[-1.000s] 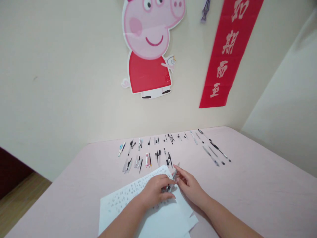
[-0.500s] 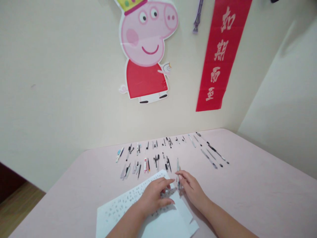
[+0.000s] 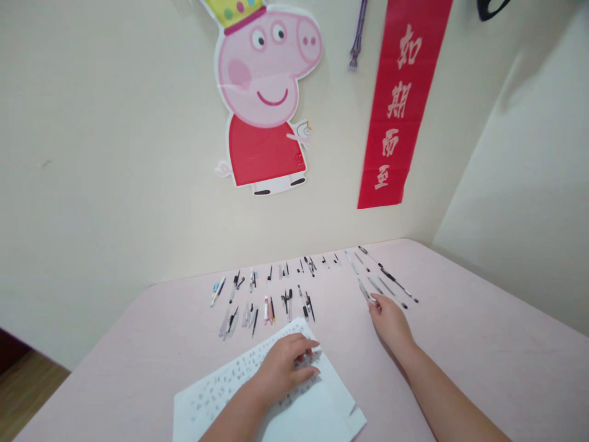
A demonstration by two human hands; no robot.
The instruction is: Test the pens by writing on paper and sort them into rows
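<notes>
My left hand [image 3: 289,365] rests on a sheet of white paper [image 3: 329,405], fingers loosely curved and thumb apart, holding nothing. Rows of small dark handwriting cover the sheet's upper part. To the right, my right hand [image 3: 391,322] pinches the near end of a slim, pale pen [image 3: 364,288]. That pen points away from me, low over the table or touching it; I cannot tell which. Beside it lie several assembled pens, among them a dark one [image 3: 389,275] and a clear one [image 3: 375,284].
Pen parts lie in small groups in two rows behind the paper, including a pink-and-white barrel [image 3: 265,310] and a blue-and-white piece [image 3: 215,290]. The pink table [image 3: 460,368] meets the wall, which bears a cartoon pig cutout [image 3: 267,150] and a red banner [image 3: 391,116].
My right hand has carried the pen from beside the paper's edge rightward and away, to the assembled pens. My left hand stays on the sheet. The view has shifted slightly.
</notes>
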